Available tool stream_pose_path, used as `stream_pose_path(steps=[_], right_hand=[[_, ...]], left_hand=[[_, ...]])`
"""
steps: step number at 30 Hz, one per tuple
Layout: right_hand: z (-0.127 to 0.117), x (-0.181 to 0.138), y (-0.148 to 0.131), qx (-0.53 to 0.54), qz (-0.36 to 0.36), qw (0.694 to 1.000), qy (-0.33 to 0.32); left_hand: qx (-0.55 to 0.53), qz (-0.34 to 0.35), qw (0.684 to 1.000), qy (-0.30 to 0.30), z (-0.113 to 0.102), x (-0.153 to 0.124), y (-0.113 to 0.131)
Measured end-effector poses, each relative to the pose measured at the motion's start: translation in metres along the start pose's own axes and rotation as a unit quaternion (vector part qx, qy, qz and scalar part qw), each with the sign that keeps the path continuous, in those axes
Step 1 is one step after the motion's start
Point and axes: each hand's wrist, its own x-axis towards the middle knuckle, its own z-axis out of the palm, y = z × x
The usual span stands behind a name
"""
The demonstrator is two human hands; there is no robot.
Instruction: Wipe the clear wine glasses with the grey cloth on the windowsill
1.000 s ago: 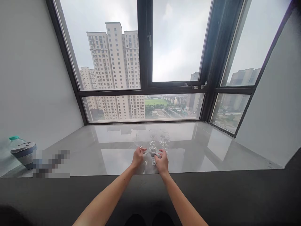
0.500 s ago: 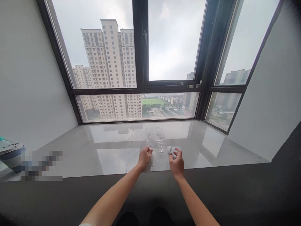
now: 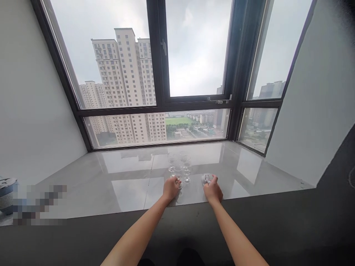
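The lower part of the clear front glass is pinched by the curled fingers of the left hand, near the front edge of the windowsill. In the right hand, which is closed with the fingers bunched, a crumpled whitish cloth is gripped; whether the sill is touched by it cannot be told. A second ago the cloth was held close beside the left hand; now a wider gap is left between the hands, and the cloth has been moved to the right of the glasses. The front glass is seen upright and stemmed, just before the other glasses.
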Motion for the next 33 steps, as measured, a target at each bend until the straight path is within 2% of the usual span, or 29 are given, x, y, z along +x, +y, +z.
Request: stream_pose_path(steps=[2,7,12,21,33], right_hand=[[0.002,0.002,-0.002,-0.015,0.012,1.000,-0.002],[0.011,0.000,-0.004,-0.051,-0.016,0.998,0.043],[0.013,0.000,-0.003,-0.061,-0.038,0.996,0.049],[0.010,-0.003,-0.006,-0.062,-0.037,0.995,0.066],[0.008,-0.004,-0.008,-0.063,-0.031,0.996,0.057]], left_hand=[[0.034,0.013,0.999,0.003,0.001,-0.002,0.001],[0.124,0.053,0.990,0.049,0.002,-0.008,0.008],[0.151,0.038,0.984,0.090,0.005,-0.007,0.010],[0.155,-0.041,0.987,-0.010,0.013,0.001,0.004],[0.162,-0.036,0.984,-0.058,0.018,0.008,-0.003]])
